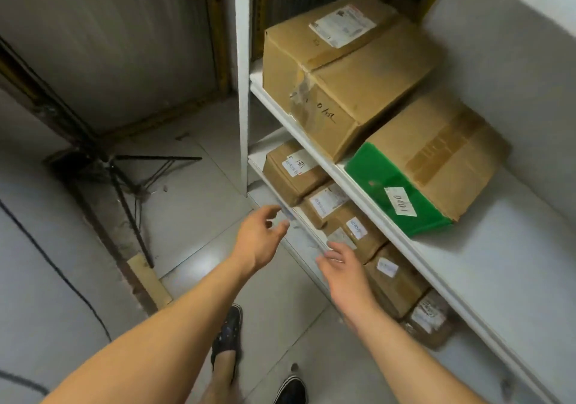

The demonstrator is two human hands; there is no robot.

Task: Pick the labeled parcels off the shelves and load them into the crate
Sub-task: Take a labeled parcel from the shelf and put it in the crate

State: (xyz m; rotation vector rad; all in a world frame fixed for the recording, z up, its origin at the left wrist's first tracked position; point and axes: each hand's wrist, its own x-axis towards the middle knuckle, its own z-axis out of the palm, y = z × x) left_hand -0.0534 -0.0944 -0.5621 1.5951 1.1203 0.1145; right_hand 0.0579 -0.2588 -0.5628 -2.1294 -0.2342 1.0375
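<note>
Labeled parcels [358, 226] line white shelves [358, 185] — grey tiled floor [193, 216].

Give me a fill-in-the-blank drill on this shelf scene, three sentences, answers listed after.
1. The box with the green end sits on the ____ of the two shelves that hold parcels.
2. Both the left hand and the right hand hold ____.
3. The row of small labeled parcels sits on the shelf ____ the large brown box.

Missing words: upper; nothing; below
</note>
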